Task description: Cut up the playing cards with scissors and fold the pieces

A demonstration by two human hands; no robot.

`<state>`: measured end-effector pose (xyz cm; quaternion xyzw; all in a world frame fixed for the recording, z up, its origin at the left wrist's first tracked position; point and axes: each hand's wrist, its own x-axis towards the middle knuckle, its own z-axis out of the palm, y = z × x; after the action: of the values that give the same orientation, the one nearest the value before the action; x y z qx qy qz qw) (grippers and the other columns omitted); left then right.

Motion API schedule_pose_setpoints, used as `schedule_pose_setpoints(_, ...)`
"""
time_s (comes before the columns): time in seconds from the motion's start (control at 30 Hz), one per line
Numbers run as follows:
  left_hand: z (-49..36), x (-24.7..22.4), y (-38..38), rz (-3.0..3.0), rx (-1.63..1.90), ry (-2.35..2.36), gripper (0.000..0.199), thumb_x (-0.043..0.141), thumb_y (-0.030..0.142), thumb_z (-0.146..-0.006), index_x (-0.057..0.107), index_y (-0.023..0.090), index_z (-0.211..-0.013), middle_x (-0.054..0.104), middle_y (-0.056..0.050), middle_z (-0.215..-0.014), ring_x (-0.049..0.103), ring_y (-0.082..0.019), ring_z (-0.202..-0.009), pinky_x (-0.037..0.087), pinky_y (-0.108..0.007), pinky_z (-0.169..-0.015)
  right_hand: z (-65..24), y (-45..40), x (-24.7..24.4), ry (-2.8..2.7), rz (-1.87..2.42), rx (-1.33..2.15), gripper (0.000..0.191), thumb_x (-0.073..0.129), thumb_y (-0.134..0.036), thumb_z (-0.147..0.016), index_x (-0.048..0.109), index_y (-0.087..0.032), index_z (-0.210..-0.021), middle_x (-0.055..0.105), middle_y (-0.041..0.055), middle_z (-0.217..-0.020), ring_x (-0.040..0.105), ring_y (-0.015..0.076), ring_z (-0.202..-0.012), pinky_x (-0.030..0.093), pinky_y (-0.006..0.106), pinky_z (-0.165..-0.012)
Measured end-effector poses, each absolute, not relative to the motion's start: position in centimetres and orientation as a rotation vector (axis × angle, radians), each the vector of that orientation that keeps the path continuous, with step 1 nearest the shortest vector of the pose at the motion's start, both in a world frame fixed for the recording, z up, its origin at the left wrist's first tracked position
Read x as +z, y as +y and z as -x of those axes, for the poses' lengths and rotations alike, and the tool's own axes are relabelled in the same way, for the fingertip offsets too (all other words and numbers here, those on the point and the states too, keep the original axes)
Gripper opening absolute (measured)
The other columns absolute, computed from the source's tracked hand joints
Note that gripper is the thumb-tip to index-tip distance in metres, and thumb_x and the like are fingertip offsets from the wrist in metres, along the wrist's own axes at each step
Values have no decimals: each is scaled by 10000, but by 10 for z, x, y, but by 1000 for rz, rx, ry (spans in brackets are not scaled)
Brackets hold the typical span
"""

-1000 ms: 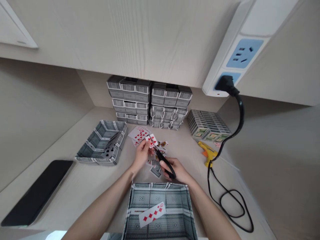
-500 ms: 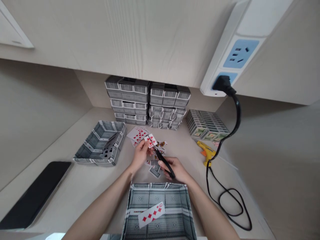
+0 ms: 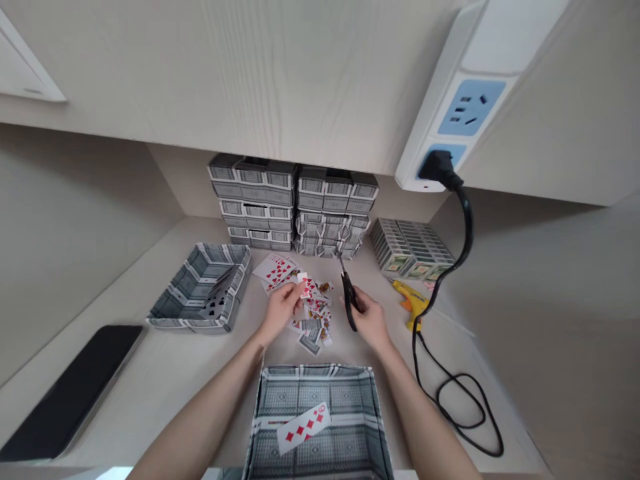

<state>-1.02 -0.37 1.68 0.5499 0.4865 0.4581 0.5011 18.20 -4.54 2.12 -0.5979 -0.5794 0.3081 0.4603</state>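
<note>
My left hand [image 3: 283,308] pinches a narrow strip of red heart card [image 3: 303,285] above the table. To its right, my right hand [image 3: 369,319] is closed round black scissors [image 3: 349,297], whose blades point away from me, apart from the card. Cut card pieces [image 3: 313,327] lie between my hands, some face up and some back up. Whole heart cards [image 3: 276,269] rest just beyond my left hand. Nearest me, between my forearms, is a box made of cards [image 3: 345,398] with a diamond card strip [image 3: 304,429] in it.
A card-made tray [image 3: 193,323] with black-suited cards stands left, near a black phone-like slab [image 3: 70,390]. Stacked card boxes [image 3: 257,193] and card packs [image 3: 413,248] are at the back. Right are a yellow glue gun [image 3: 413,301], a black cable [image 3: 465,233] and a power strip [image 3: 453,130].
The scissors have moved right and away from the card with my right hand. The card in my left hand is now a narrower strip, and more cut pieces show on the table.
</note>
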Motion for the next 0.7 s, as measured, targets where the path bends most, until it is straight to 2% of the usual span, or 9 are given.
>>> schedule_pose_setpoints(0.1,14,15,-4,-1636,970,1265,423,490,478,-757,453,157,-484,439,47,-431,395,-75,-431,307,-201,-468,-189,-44,13,-1615,1628,445,408,501,-261,-739,549,-134,-1124,650,86,-920,605,212,-819,465,297,-722)
schedule_pose_setpoints(0.2,17,13,-6,-1856,919,1369,386,472,459,-776,526,163,-534,467,37,-459,416,-91,-469,303,-207,-495,-188,-46,9,-1737,1788,274,476,495,-224,-737,497,-130,-1204,629,124,-1033,596,232,-911,452,316,-792)
schedule_pose_setpoints(0.27,19,13,-6,-1882,1010,1416,295,463,426,-791,581,180,-679,499,37,-514,443,-102,-498,323,-209,-519,-187,-48,9,-1808,1850,208,479,498,-219,-743,494,-149,-1217,636,117,-1017,602,231,-889,456,314,-783)
schedule_pose_setpoints(0.37,27,16,-1,-1855,1206,1516,222,473,351,-796,563,203,-935,553,17,-641,512,-132,-586,389,-234,-597,-187,-49,9,-1892,1879,102,466,510,-204,-739,516,-179,-1205,646,103,-969,595,235,-863,458,320,-756)
schedule_pose_setpoints(0.43,33,16,4,-1970,1250,1638,233,493,292,-780,555,194,-982,593,-35,-777,555,-182,-764,418,-290,-736,-188,-48,7,-1908,1857,53,456,512,-190,-736,528,-181,-1192,644,100,-954,578,237,-878,453,324,-759)
schedule_pose_setpoints(0.5,39,13,10,-2115,1212,1694,246,499,232,-764,569,186,-996,591,-89,-972,520,-231,-974,383,-352,-878,-190,-47,5,-1903,1815,43,438,507,-172,-733,546,-171,-1169,638,103,-961,558,235,-904,445,330,-780)
schedule_pose_setpoints(0.6,45,3,19,-2173,1109,1733,389,503,197,-756,508,135,-1141,517,-142,-1190,449,-261,-1127,353,-391,-954,-191,-45,1,-1885,1778,62,421,501,-157,-730,558,-161,-1148,628,107,-984,536,238,-925,436,343,-803)
schedule_pose_setpoints(0.7,47,-5,24,-2195,1002,1763,413,464,229,-800,478,89,-1188,498,-170,-1232,429,-266,-1170,339,-402,-978,-190,-44,0,-1867,1785,69,414,501,-163,-736,561,-138,-1144,627,116,-984,521,246,-930,431,351,-817)
